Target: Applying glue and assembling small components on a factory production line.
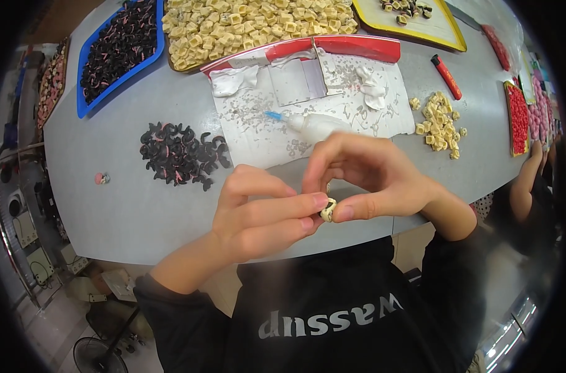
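Both hands meet at the centre of the frame. The left hand point(258, 214) curls inward, thumb and forefinger pinched. The right hand point(370, 177) arches over from the right, fingers point(342, 213) bent, tips touching the left's.

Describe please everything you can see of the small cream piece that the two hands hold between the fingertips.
The small cream piece is a pale, yellowish bit with a rounded, ring-like outline; it looks like plastic or rubber, though it is too small to be sure. It is held in the air above the near edge of the grey table. The left hand pinches it from the left and the right hand from the right, so fingertips cover much of it. It resembles the loose cream pieces on the table.
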Tool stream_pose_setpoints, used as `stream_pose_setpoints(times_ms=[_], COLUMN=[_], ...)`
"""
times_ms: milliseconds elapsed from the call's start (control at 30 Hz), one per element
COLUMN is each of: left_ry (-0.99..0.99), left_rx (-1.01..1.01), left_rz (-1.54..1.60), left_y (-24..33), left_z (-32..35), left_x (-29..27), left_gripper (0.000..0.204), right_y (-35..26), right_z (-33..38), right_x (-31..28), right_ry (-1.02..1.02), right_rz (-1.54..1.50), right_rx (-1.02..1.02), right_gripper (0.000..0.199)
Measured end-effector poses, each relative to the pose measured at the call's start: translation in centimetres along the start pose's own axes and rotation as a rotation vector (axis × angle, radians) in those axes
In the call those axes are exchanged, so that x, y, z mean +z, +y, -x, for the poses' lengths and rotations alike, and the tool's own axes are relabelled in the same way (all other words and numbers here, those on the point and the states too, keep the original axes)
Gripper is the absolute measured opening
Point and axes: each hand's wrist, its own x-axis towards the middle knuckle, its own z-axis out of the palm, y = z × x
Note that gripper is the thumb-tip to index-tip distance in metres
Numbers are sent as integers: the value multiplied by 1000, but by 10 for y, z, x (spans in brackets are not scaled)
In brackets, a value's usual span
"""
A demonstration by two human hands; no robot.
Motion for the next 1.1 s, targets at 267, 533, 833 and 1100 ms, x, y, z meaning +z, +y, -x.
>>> stream_pose_setpoints(times_ms=[267,533,833,1100], left_ry=[3,-83,-117,-291], left_rx=[-69,-33,-12,-90], left_rz=[42,101,159,348], left_y=[4,1,2,-3], left_z=[-3,-2,-3,-7], left_x=[8,3,2,-1], left_gripper=[38,28,20,26], right_y=[0,2,3,5], right_z=[3,3,3,3], right_x=[-10,-9,-7,-6], right_ry=[-131,-150,-169,-109], right_rz=[351,433,465,518], right_rx=[-124,-187,-202,-233], right_gripper=[20,22,23,21])
